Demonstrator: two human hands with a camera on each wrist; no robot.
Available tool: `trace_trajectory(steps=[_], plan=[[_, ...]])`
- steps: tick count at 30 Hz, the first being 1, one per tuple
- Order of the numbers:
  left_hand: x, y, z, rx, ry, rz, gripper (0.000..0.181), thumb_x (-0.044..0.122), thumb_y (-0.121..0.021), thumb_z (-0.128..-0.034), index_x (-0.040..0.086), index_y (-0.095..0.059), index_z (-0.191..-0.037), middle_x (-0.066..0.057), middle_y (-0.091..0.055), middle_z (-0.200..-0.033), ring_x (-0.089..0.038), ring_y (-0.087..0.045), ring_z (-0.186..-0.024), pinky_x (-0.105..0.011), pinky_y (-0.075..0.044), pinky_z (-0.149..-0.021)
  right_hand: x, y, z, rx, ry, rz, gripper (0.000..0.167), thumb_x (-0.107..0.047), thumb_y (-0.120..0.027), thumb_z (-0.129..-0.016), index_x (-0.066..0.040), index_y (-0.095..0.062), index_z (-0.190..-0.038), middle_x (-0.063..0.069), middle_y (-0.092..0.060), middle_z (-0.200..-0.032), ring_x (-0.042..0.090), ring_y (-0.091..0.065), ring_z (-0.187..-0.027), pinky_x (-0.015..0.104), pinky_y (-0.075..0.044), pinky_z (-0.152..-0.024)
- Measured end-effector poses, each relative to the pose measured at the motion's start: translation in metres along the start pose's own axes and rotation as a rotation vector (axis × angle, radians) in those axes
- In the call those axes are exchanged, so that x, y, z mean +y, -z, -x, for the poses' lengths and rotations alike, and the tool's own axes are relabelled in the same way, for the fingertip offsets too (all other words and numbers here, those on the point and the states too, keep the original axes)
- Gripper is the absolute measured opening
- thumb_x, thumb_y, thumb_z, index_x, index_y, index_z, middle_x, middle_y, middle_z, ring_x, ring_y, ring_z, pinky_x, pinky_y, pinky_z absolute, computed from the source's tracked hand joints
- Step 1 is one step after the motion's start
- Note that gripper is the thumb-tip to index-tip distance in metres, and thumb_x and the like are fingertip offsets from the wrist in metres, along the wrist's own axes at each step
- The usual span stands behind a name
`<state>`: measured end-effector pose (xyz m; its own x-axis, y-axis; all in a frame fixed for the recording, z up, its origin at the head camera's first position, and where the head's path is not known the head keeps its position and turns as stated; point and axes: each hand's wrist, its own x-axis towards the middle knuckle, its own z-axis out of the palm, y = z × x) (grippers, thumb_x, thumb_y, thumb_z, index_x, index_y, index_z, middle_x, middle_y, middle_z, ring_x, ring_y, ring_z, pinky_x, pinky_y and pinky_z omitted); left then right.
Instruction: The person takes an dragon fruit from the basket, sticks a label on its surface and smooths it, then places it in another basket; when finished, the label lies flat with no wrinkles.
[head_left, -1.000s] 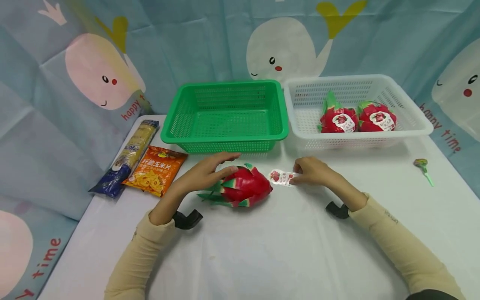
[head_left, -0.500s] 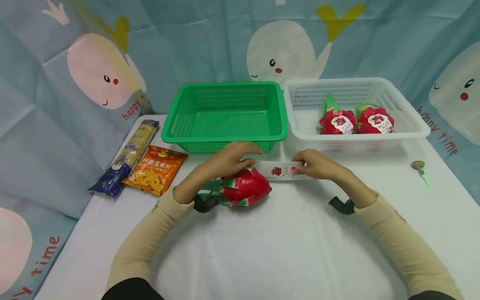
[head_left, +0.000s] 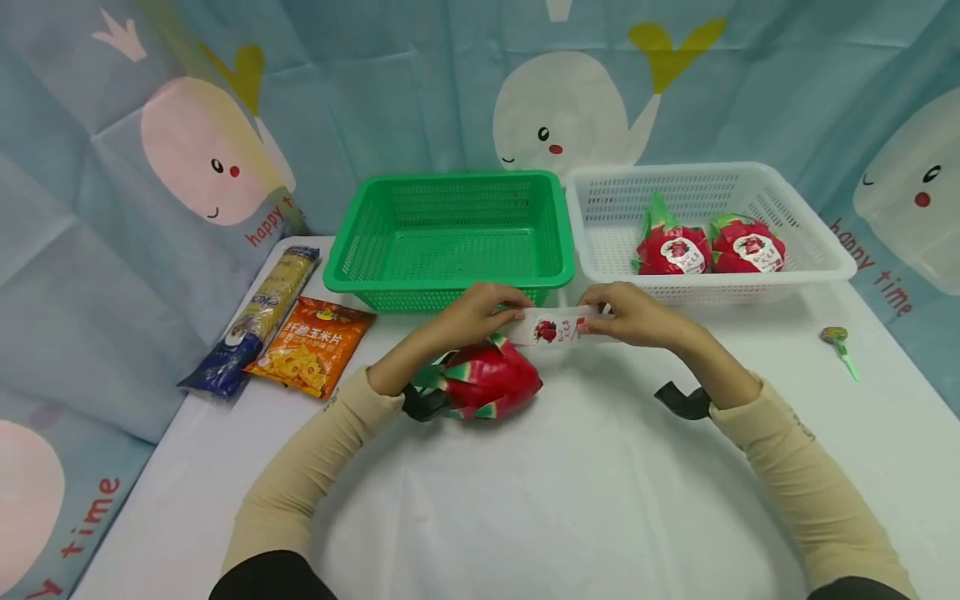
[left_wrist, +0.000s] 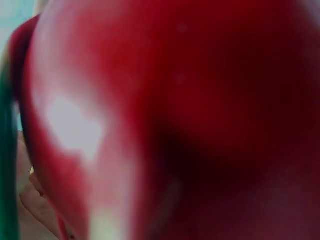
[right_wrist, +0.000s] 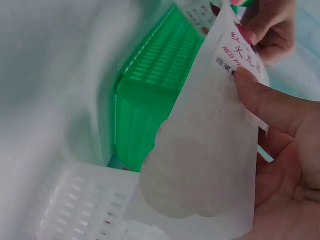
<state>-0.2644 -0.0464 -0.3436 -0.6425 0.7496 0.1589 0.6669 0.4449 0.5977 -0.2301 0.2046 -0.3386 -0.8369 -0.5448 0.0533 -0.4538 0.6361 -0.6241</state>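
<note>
Between the two hands stretches a white strip of sticker labels [head_left: 551, 328] printed with a red dragon fruit. My left hand [head_left: 483, 317] pinches its left end, and my right hand [head_left: 633, 315] grips the right end. In the right wrist view, the right thumb [right_wrist: 280, 107] presses on a printed sticker [right_wrist: 240, 50], while blank backing paper [right_wrist: 200, 140] hangs below it. A red dragon fruit [head_left: 495, 382] with green-tipped scales lies on the table under my left wrist. Its glossy red skin [left_wrist: 125, 75] fills most of the left wrist view, where the left hand's grip is hidden.
Behind the hands stands a green basket [head_left: 450, 298]. Right of it, a white basket [head_left: 817, 258] holds two labelled dragon fruits [head_left: 678, 250]. An orange snack bag [head_left: 311, 346] and a blue-and-gold packet [head_left: 255, 321] lie at left, a lollipop [head_left: 840, 350] at right.
My left hand has moved from the dragon fruit to the label strip's left end and pinches it. The right hand has raised the strip off the table and moved slightly away from me.
</note>
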Motion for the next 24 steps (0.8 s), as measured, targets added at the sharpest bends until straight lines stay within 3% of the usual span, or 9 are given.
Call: trace_trajectory(steps=[3, 7, 10, 16, 20, 24], plan=[[-0.002, 0.000, 0.000, 0.022, -0.005, -0.011, 0.021, 0.010, -0.057, -0.0901, 0.001, -0.067, -0.107, -0.010, -0.067, -0.105, -0.019, -0.061, -0.099, -0.028, -0.050, -0.083, 0.002, -0.001, 0.001, 0.012, 0.017, -0.019, 0.023, -0.009, -0.068, -0.082, -0.003, -0.062, -0.103, 0.008, -0.064, -0.096, 0.020, -0.056, -0.088, 0.034, -0.050, -0.074], [0.000, 0.004, -0.001, 0.050, -0.049, -0.030, 0.021, 0.009, -0.057, -0.0903, 0.000, -0.067, -0.107, -0.010, -0.067, -0.100, -0.018, -0.060, -0.091, -0.024, -0.048, -0.073, -0.002, 0.000, 0.002, 0.007, 0.112, -0.044, 0.042, -0.012, -0.067, -0.083, -0.007, -0.051, -0.122, 0.010, -0.061, -0.118, 0.025, -0.057, -0.109, 0.047, -0.047, -0.092], [0.003, 0.008, -0.001, 0.062, -0.089, -0.042, 0.021, 0.008, -0.058, -0.0895, 0.000, -0.067, -0.107, -0.010, -0.066, -0.094, -0.017, -0.057, -0.082, -0.022, -0.044, -0.066, -0.007, 0.003, 0.001, 0.022, 0.200, -0.049, 0.041, -0.010, -0.063, -0.085, -0.005, -0.049, -0.123, 0.010, -0.060, -0.120, 0.026, -0.058, -0.111, 0.050, -0.046, -0.094], [0.009, 0.012, -0.003, 0.071, -0.114, 0.001, 0.022, 0.007, -0.059, -0.0881, 0.000, -0.067, -0.108, -0.010, -0.066, -0.091, -0.016, -0.054, -0.077, -0.020, -0.041, -0.064, -0.012, 0.002, -0.010, 0.087, 0.325, -0.048, 0.030, -0.003, -0.066, -0.082, -0.004, -0.061, -0.112, 0.007, -0.066, -0.107, 0.016, -0.063, -0.094, 0.037, -0.051, -0.088], [0.008, 0.010, -0.006, 0.055, -0.071, 0.144, 0.023, 0.005, -0.060, -0.0876, -0.001, -0.066, -0.109, -0.012, -0.069, -0.098, -0.015, -0.058, -0.079, -0.018, -0.045, -0.066, -0.007, -0.006, -0.017, 0.099, 0.401, -0.139, 0.027, 0.005, -0.063, -0.082, -0.003, -0.065, -0.108, 0.008, -0.068, -0.103, 0.012, -0.062, -0.097, 0.023, -0.051, -0.084], [0.005, 0.007, -0.008, 0.039, -0.015, 0.254, 0.021, 0.004, -0.060, -0.0875, -0.002, -0.067, -0.107, -0.013, -0.069, -0.102, -0.012, -0.055, -0.071, -0.018, -0.043, -0.061, -0.002, -0.016, -0.021, 0.176, 0.467, -0.218, 0.026, 0.012, -0.064, -0.078, 0.000, -0.069, -0.100, 0.010, -0.070, -0.095, 0.010, -0.063, -0.090, 0.019, -0.051, -0.077]])
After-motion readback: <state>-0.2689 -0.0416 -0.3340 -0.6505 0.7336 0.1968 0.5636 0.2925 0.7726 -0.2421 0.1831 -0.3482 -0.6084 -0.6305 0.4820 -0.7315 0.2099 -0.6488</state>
